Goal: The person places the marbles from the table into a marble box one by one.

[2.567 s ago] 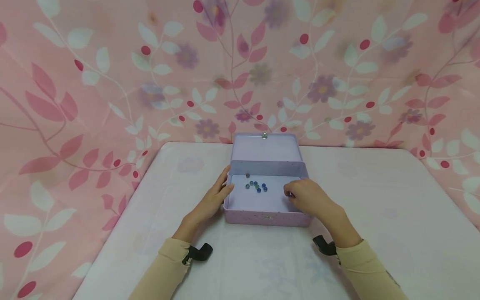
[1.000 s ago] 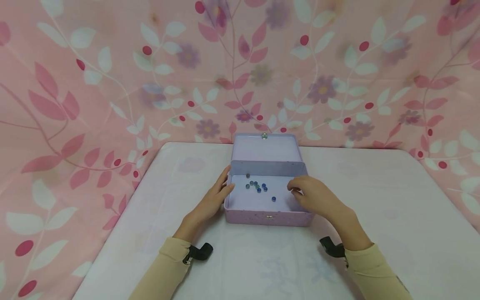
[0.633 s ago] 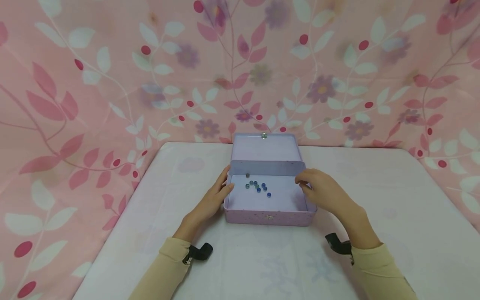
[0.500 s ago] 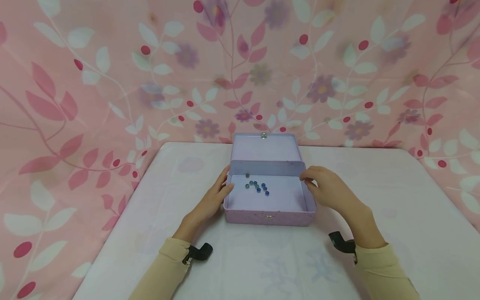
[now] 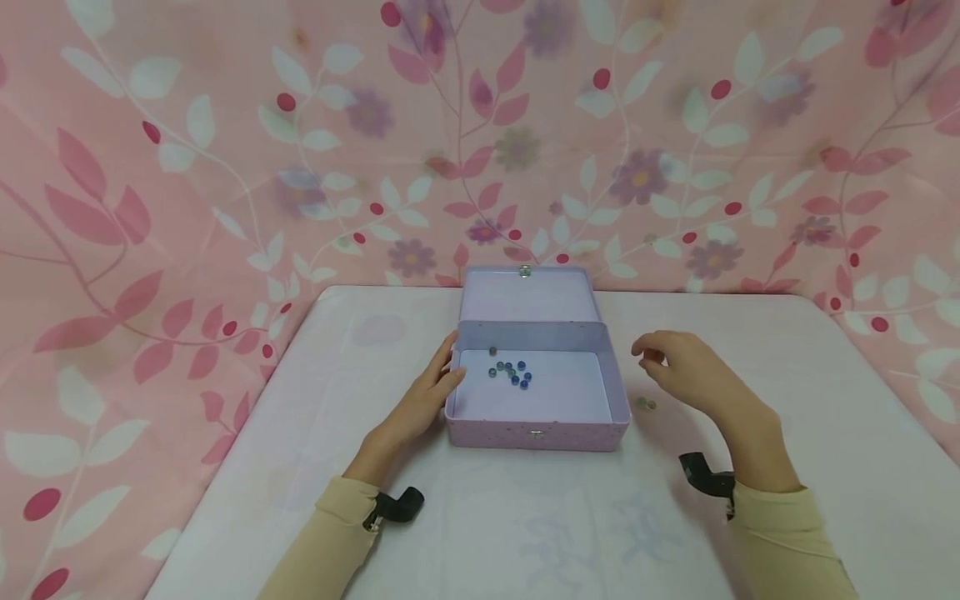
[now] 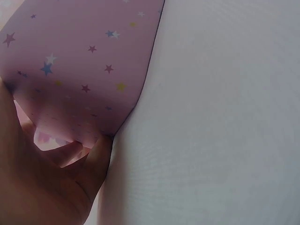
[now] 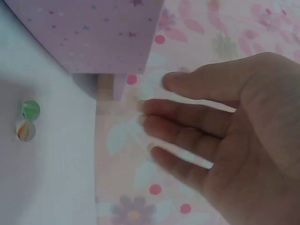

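Note:
A lilac tin box (image 5: 537, 435) with its hinged lid (image 5: 531, 296) raised stands on the table. Inside lie several marbles, mostly blue (image 5: 524, 385), some greenish (image 5: 492, 372), gathered left of the middle. My left hand (image 5: 423, 400) rests against the box's left side, its thumb laid at the rim; the left wrist view shows fingers (image 6: 101, 157) touching the star-patterned side. To the right of the box hovers my right hand (image 5: 690, 375), fingers loosely bent, the palm bare in the right wrist view. Below it, a green marble (image 7: 31, 109) touches a clear, orange-streaked marble (image 7: 26, 130).
A white cloth covers the table (image 5: 555, 525), whose far edge meets a pink floral curtain (image 5: 480, 125). Black wrist cameras (image 5: 401, 504) sit by both sleeves. The box's metal clasp (image 5: 525, 272) tops the lid.
My right hand has let go of a blue marble, which rolled left to the group. That hand has moved right, out of the box, revealing two marbles on the table. The left hand stays.

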Demonstrator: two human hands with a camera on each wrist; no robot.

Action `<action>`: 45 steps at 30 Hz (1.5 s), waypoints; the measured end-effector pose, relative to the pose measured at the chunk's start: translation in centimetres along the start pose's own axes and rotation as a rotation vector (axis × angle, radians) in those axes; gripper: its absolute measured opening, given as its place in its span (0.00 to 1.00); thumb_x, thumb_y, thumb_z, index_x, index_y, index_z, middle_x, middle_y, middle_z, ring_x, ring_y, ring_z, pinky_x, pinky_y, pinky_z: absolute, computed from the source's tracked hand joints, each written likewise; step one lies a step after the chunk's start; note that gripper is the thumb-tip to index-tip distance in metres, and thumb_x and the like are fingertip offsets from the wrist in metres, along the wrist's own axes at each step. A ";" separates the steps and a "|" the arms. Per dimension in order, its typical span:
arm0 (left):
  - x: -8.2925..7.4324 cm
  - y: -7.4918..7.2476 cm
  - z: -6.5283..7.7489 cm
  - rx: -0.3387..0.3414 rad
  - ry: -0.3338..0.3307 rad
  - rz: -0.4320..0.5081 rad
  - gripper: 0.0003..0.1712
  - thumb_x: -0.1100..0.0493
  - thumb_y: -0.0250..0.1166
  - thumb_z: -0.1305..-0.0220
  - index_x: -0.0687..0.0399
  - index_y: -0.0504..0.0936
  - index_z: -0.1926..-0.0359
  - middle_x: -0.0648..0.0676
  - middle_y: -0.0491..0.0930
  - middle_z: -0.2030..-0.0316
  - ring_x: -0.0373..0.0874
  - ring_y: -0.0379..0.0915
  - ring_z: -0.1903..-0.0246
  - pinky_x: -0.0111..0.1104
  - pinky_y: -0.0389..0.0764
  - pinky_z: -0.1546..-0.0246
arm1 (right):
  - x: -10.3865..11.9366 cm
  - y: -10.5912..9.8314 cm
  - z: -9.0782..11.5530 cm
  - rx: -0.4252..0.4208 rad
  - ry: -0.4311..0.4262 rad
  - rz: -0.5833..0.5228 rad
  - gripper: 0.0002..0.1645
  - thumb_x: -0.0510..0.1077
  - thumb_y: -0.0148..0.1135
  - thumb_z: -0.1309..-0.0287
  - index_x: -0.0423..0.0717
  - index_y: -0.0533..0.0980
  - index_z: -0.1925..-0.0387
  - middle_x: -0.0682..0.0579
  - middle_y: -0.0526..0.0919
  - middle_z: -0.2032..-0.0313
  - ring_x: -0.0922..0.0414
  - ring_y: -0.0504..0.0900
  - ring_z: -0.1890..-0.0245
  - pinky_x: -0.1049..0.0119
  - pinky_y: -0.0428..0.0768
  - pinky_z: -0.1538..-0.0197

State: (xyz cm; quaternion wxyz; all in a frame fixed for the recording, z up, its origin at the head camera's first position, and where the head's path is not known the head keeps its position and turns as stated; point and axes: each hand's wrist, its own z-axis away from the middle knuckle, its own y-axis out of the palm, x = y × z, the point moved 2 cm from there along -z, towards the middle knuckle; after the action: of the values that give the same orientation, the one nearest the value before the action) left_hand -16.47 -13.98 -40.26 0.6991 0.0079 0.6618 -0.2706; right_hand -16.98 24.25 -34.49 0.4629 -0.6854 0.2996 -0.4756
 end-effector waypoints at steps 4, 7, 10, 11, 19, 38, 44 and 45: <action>0.9 0.0 -0.5 -0.004 0.000 0.003 0.39 0.41 0.48 0.24 0.25 0.37 0.22 0.55 0.41 0.20 0.53 0.39 0.21 0.59 0.58 0.28 | -0.8 0.1 0.2 0.084 0.042 -0.010 0.10 0.35 0.59 0.40 0.40 0.81 0.57 0.51 0.83 0.70 0.55 0.78 0.69 0.58 0.76 0.63; 2.3 0.1 -1.2 -0.018 0.011 0.000 0.38 0.38 0.47 0.24 0.20 0.37 0.23 0.52 0.41 0.20 0.52 0.39 0.21 0.59 0.57 0.28 | -1.3 0.4 0.2 0.140 0.061 -0.027 0.10 0.36 0.59 0.41 0.40 0.81 0.58 0.51 0.82 0.72 0.57 0.76 0.71 0.61 0.75 0.65; 3.2 0.2 -1.6 -0.036 0.029 -0.002 0.37 0.36 0.47 0.25 0.15 0.38 0.24 0.50 0.41 0.20 0.51 0.39 0.21 0.60 0.56 0.28 | -1.9 0.8 0.2 0.204 0.076 -0.031 0.09 0.37 0.61 0.42 0.40 0.81 0.59 0.50 0.81 0.72 0.56 0.75 0.71 0.62 0.74 0.66; 3.3 0.2 -1.6 -0.041 0.034 -0.003 0.37 0.35 0.47 0.26 0.14 0.38 0.24 0.49 0.42 0.20 0.51 0.40 0.21 0.60 0.56 0.28 | -2.0 0.9 0.3 0.224 0.081 -0.031 0.09 0.38 0.62 0.43 0.40 0.81 0.59 0.50 0.81 0.71 0.56 0.75 0.71 0.62 0.74 0.67; 3.5 0.3 -1.6 -0.070 0.045 -0.010 0.37 0.32 0.49 0.28 0.12 0.41 0.25 0.49 0.45 0.20 0.50 0.43 0.21 0.61 0.59 0.30 | -2.6 2.0 0.6 0.314 0.133 -0.056 0.09 0.39 0.64 0.47 0.42 0.81 0.63 0.48 0.80 0.70 0.55 0.75 0.70 0.62 0.73 0.67; 3.3 0.3 -1.6 -0.035 0.019 -0.007 0.37 0.34 0.48 0.26 0.11 0.38 0.25 0.48 0.42 0.20 0.50 0.40 0.21 0.61 0.58 0.29 | -3.0 3.9 0.5 0.346 0.154 -0.038 0.04 0.33 0.62 0.49 0.42 0.80 0.70 0.49 0.79 0.71 0.55 0.73 0.71 0.64 0.72 0.69; 1.4 0.0 -0.7 -0.007 0.001 -0.009 0.39 0.40 0.48 0.24 0.23 0.37 0.22 0.54 0.41 0.20 0.53 0.40 0.21 0.59 0.59 0.29 | -3.0 4.0 0.3 0.336 0.144 -0.032 0.05 0.33 0.60 0.50 0.42 0.80 0.70 0.49 0.79 0.72 0.55 0.73 0.72 0.64 0.72 0.69; 1.0 0.0 -0.5 -0.004 -0.001 -0.011 0.39 0.40 0.48 0.24 0.25 0.37 0.22 0.55 0.41 0.20 0.53 0.40 0.21 0.59 0.60 0.29 | -3.0 3.9 0.3 0.328 0.141 -0.028 0.05 0.33 0.60 0.50 0.42 0.80 0.70 0.49 0.79 0.71 0.55 0.73 0.71 0.64 0.72 0.69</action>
State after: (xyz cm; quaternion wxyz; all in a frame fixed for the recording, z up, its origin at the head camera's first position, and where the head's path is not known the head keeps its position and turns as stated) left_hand -16.94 -14.14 -41.21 0.6979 0.0026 0.6620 -0.2732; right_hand -17.68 25.38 -39.25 0.5398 -0.5696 0.2402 -0.5714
